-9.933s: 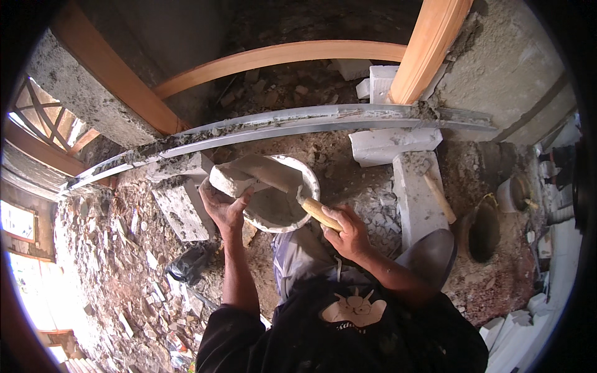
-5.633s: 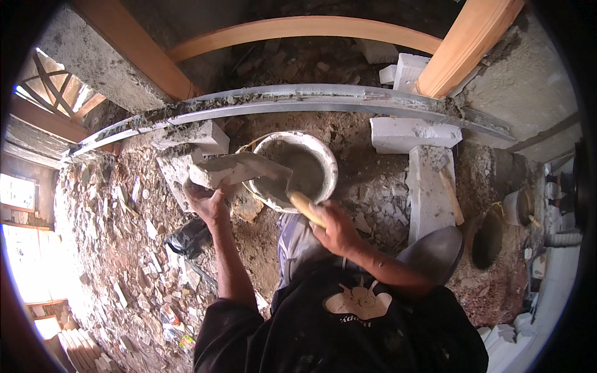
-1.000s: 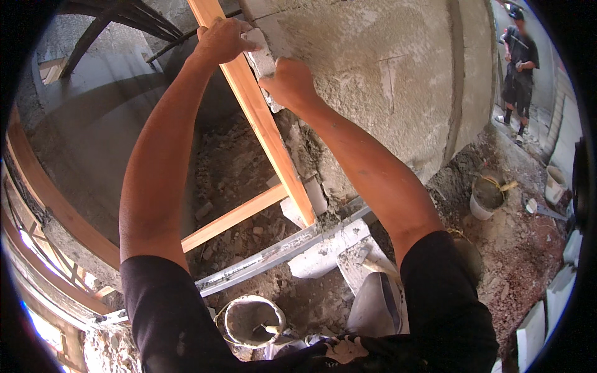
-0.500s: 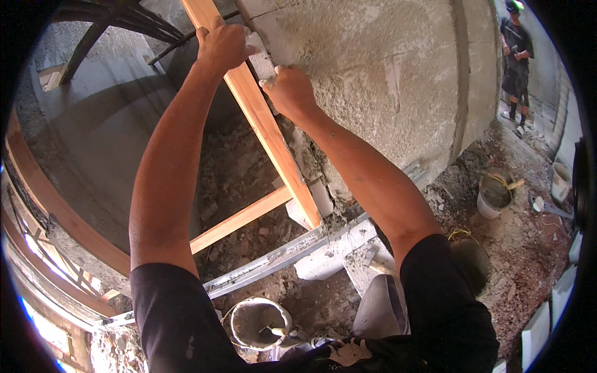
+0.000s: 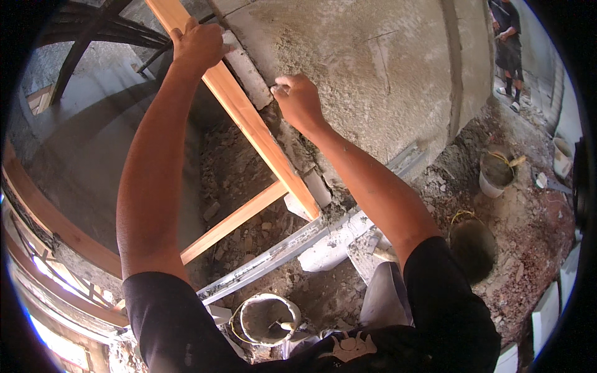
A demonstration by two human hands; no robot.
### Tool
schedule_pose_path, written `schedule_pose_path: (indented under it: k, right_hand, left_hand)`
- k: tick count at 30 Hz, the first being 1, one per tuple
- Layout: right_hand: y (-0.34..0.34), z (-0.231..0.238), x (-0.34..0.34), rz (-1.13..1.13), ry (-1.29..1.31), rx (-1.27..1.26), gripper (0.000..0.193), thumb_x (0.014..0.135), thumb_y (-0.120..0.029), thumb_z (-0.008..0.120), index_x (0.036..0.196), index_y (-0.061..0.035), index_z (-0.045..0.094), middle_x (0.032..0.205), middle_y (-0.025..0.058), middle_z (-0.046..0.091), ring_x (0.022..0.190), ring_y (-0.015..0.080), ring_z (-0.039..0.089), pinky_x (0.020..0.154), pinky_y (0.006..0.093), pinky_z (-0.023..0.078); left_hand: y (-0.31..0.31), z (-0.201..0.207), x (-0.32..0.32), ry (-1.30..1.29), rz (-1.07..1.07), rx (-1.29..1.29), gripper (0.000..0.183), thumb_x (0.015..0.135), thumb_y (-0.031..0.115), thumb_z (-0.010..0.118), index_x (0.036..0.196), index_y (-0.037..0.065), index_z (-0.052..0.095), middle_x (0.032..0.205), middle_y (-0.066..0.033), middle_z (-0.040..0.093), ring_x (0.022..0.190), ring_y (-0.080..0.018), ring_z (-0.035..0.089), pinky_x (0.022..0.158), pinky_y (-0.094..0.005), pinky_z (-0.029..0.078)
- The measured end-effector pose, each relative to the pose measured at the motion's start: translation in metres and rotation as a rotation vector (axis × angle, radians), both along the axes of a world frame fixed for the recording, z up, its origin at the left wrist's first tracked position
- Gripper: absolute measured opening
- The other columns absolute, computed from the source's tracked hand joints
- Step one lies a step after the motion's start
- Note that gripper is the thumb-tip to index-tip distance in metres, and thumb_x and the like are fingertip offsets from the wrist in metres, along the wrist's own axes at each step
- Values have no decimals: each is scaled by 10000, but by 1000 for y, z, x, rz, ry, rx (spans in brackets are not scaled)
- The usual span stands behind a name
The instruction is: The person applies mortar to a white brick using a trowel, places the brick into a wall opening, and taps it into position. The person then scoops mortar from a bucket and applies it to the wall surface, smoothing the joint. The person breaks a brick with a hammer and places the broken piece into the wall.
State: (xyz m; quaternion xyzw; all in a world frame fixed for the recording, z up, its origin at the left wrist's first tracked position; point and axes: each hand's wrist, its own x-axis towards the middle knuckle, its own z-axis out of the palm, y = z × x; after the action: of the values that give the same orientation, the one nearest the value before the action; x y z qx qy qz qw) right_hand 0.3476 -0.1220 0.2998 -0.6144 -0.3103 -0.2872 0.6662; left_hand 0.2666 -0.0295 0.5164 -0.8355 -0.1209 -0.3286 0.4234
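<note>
My left hand (image 5: 199, 47) is wrapped over the upper part of an orange-brown wooden beam (image 5: 252, 121). Its fingertips reach to the top end of a pale, mortar-smeared block (image 5: 247, 69). That block lies lengthwise between the beam and a rough plastered wall (image 5: 367, 74). Just beside the block's lower end is my right hand (image 5: 298, 102), in front of the wall. The fingers there are curled and pressed together; whether anything small is in them cannot be made out.
A wooden crosspiece (image 5: 233, 222) joins the beam near its foot. Below runs a metal channel (image 5: 261, 264). A mortar bucket (image 5: 270, 318) stands near me, with more buckets (image 5: 497, 174) at right. Rubble (image 5: 227, 180) lies inside the frame. Another person (image 5: 510, 46) stands far right.
My right hand has come away from the block and shows more of its lower end. The left hand stays on the beam. The whole view has shifted slightly.
</note>
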Motion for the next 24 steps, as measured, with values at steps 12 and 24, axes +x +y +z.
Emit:
schedule_pose_path:
  k: [12,24]
  right_hand:
    - [15,-6,-2,-44,-37,-95,268,852,-219,710,1024,-14,717,1049,207,629,983,373,629,863,455,510]
    - [30,-2,-3,-47,3,-78,244,822,-216,738,922,2,691,996,189,652,971,369,627,846,468,504]
  left_hand:
    - [5,-6,-2,-29,-16,63,421,848,510,700,1053,143,723,1063,-57,716,1254,-232,493,990,-543,341]
    - [-2,-4,-4,-31,67,83,412,848,462,710,1126,158,711,1139,-36,704,1263,-242,494,1016,-543,349]
